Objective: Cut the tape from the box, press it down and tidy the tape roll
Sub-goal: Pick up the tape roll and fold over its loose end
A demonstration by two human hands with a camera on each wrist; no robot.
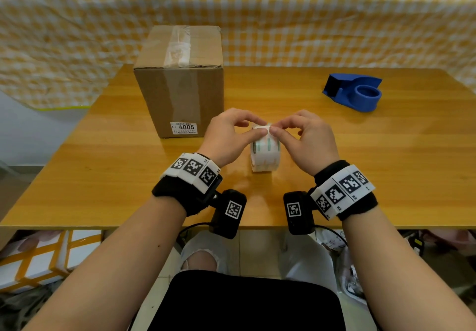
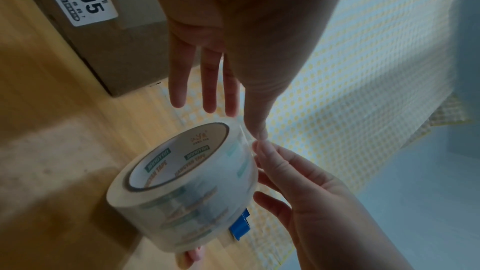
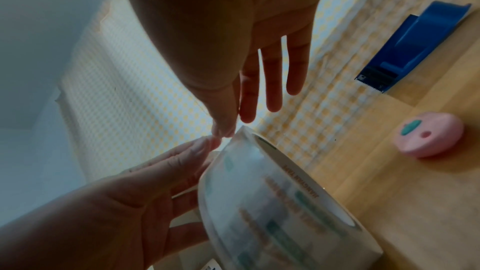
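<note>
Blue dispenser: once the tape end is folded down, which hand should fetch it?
Right, probably. The blue dispenser sits on the table's right side, nearer the right hand than the left hand. Both now pinch the top of the tape roll, so one must let go first.

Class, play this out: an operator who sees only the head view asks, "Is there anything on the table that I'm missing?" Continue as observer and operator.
Observer: Yes: the right wrist view shows a pink round gadget on the table, apart from the tape roll.
Operator: Has the blue dispenser a blade?
Observer: Yes, a toothed one at the dispenser's front end.
Operator: Any print inside the roll?
Observer: The left wrist view shows HANGYAN TAPE on its core.
</note>
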